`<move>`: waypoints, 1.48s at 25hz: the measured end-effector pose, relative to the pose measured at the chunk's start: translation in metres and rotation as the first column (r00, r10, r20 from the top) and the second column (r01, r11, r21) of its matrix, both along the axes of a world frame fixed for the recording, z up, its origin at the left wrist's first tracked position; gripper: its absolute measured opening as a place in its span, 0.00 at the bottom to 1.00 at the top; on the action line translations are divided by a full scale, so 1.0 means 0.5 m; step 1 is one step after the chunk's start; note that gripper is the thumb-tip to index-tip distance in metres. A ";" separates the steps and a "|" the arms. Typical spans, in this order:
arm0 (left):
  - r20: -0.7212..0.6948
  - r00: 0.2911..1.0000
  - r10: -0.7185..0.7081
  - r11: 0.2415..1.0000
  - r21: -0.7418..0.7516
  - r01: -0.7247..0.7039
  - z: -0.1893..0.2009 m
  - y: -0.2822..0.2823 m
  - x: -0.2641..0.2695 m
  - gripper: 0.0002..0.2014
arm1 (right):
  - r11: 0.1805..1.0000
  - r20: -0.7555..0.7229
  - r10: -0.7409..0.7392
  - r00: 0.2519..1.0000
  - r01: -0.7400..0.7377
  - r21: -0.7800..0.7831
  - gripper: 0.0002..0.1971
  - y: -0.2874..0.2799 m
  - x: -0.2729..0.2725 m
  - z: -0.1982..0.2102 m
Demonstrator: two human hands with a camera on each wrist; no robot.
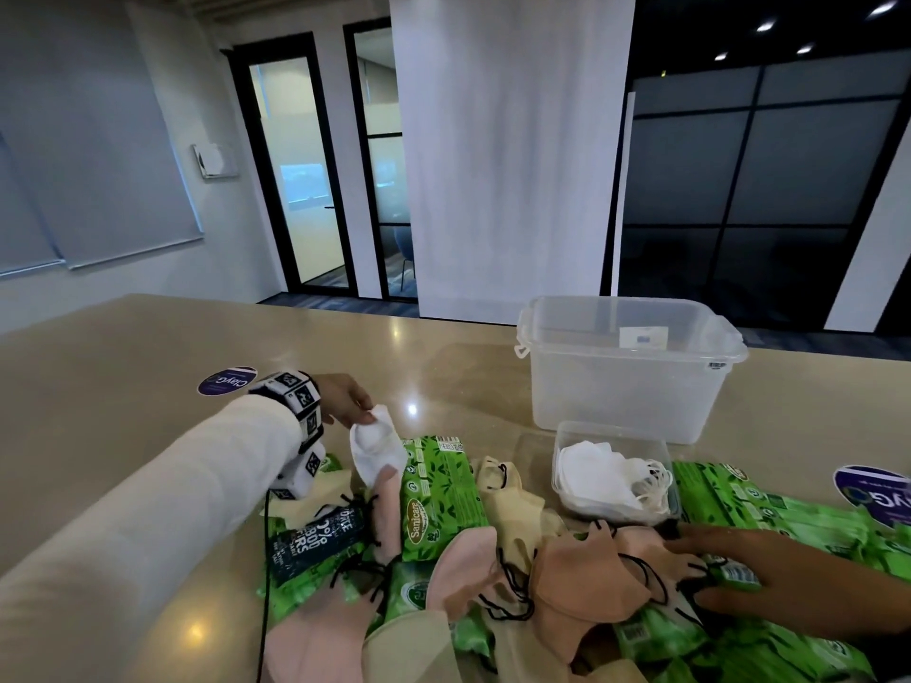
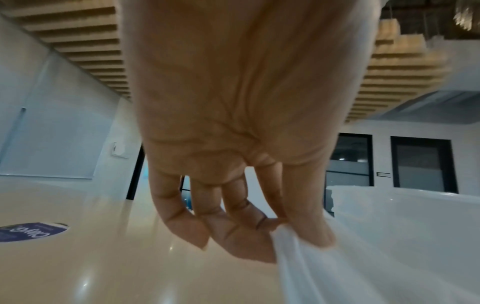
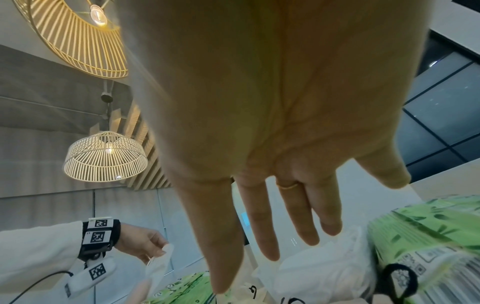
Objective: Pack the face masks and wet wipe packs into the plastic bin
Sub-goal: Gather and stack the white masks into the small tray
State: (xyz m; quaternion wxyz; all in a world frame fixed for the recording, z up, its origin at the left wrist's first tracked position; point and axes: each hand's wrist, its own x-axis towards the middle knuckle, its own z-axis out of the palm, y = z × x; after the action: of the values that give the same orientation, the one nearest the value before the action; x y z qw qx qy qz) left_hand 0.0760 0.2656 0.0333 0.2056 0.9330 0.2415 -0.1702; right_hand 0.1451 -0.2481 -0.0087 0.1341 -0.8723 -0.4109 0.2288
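White mask point(image 1: 375, 448) dangling below left-hand point(image 1: 345, 399) grip

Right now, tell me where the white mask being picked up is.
In the head view, the white mask hangs pinched in the left hand, left of centre above the green wipe packs, well left of the clear plastic bin.

One plastic bin point(image 1: 626, 377), one small tray point(image 1: 613, 438) (white masks inside) — two round stickers point(image 1: 227, 380).
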 end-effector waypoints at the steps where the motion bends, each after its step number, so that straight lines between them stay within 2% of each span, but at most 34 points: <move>1: 0.025 1.000 0.010 1.000 -0.024 -0.009 0.002 0.002 -0.003 0.17 | 1.000 -0.004 0.000 1.000 0.000 0.006 0.41 0.007 -0.004 0.006; 4: 0.081 0.994 -0.067 0.995 -0.064 0.072 0.018 -0.042 -0.008 0.15 | 0.998 -0.005 0.045 0.999 -0.045 0.045 0.40 0.043 -0.021 0.025; 7: 0.213 0.947 -0.239 0.963 -0.072 0.259 0.052 -0.142 -0.003 0.06 | 0.985 0.052 0.006 0.999 -0.014 0.171 0.30 0.097 -0.023 0.029; 9: 0.352 0.891 -0.288 0.921 -0.152 0.358 0.061 -0.209 0.002 0.06 | 0.938 -0.066 -0.069 0.995 0.088 0.336 0.26 0.143 -0.023 0.024; 10: 0.431 0.860 -0.272 0.891 -0.224 0.394 0.060 -0.242 0.001 0.06 | 0.894 -0.191 -0.108 0.976 0.179 0.410 0.22 0.167 -0.023 0.023; 11: 0.503 0.828 -0.248 0.850 -0.297 0.435 0.056 -0.273 -0.002 0.06 | 0.838 -0.377 -0.135 0.916 0.308 0.450 0.19 0.191 -0.025 0.022; 12: 0.555 0.798 -0.233 0.804 -0.351 0.480 0.049 -0.299 -0.003 0.07 | 0.774 -0.582 -0.133 0.802 0.451 0.444 0.19 0.213 -0.025 0.023; 13: 0.587 0.773 -0.239 0.760 -0.383 0.526 0.040 -0.323 -0.003 0.09 | 0.731 -0.750 -0.099 0.654 0.559 0.391 0.21 0.227 -0.024 0.026; 14: 0.602 0.756 -0.258 0.723 -0.398 0.565 0.028 -0.342 -0.001 0.12 | 0.720 -0.850 -0.058 0.524 0.611 0.328 0.24 0.234 -0.019 0.025; 15: 0.612 0.741 -0.275 0.697 -0.404 0.592 0.015 -0.359 0.002 0.13 | 0.732 -0.895 -0.027 0.446 0.618 0.286 0.24 0.234 -0.017 0.023; 16: 0.624 0.730 -0.278 0.684 -0.405 0.606 0.002 -0.371 0.004 0.13 | 0.750 -0.903 -0.019 0.429 0.604 0.271 0.23 0.232 -0.015 0.019; 18: 0.655 0.718 -0.233 0.665 -0.431 0.610 -0.020 -0.388 0.006 0.12 | 0.775 -0.851 -0.046 0.524 0.556 0.300 0.20 0.218 -0.011 0.007; 20: 0.669 0.711 -0.219 0.638 -0.453 0.623 -0.035 -0.393 0.003 0.11 | 0.762 -0.773 -0.100 0.626 0.548 0.345 0.15 0.205 -0.004 -0.003; 22: 0.641 0.721 -0.263 0.617 -0.463 0.637 -0.046 -0.390 0.002 0.12 | 0.699 -0.734 -0.139 0.664 0.591 0.402 0.10 0.190 0.005 -0.010; 24: 0.563 0.745 -0.358 0.633 -0.440 0.637 -0.052 -0.387 -0.001 0.15 | 0.627 -0.685 -0.177 0.707 0.617 0.475 0.06 0.179 0.008 -0.009; 26: 0.498 0.748 -0.439 0.634 -0.418 0.651 -0.053 -0.397 -0.006 0.19 | 0.578 -0.628 -0.190 0.755 0.603 0.550 0.05 0.172 0.008 -0.007; 28: 0.505 0.745 -0.437 0.615 -0.437 0.656 -0.052 -0.418 -0.011 0.19 | 0.566 -0.578 -0.174 0.797 0.561 0.604 0.06 0.168 0.004 -0.003; 30: 0.557 0.729 -0.397 0.626 -0.416 0.659 -0.048 -0.437 -0.010 0.16 | 0.591 -0.529 -0.172 0.831 0.517 0.620 0.09 0.166 -0.001 0.001; 32: 0.606 0.704 -0.371 0.676 -0.343 0.652 -0.045 -0.452 -0.003 0.11 | 0.590 -0.471 -0.204 0.858 0.492 0.641 0.11 0.166 -0.005 0.006; 35: 0.638 0.702 -0.315 0.742 -0.296 0.602 -0.039 -0.468 0.004 0.09 | 0.455 -0.477 -0.267 0.837 0.546 0.703 0.13 0.161 0.006 0.005; 37: 0.693 0.695 -0.195 0.758 -0.343 0.555 -0.037 -0.475 0.007 0.11 | 0.375 -0.541 -0.258 0.800 0.599 0.707 0.15 0.154 0.013 0.000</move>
State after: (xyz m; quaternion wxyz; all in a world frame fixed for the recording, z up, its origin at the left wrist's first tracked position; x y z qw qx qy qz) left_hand 0.0792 0.0281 0.0145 0.4800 0.8703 -0.1010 0.0458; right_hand 0.1515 -0.1710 -0.0089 0.6699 -0.7103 -0.1922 0.0988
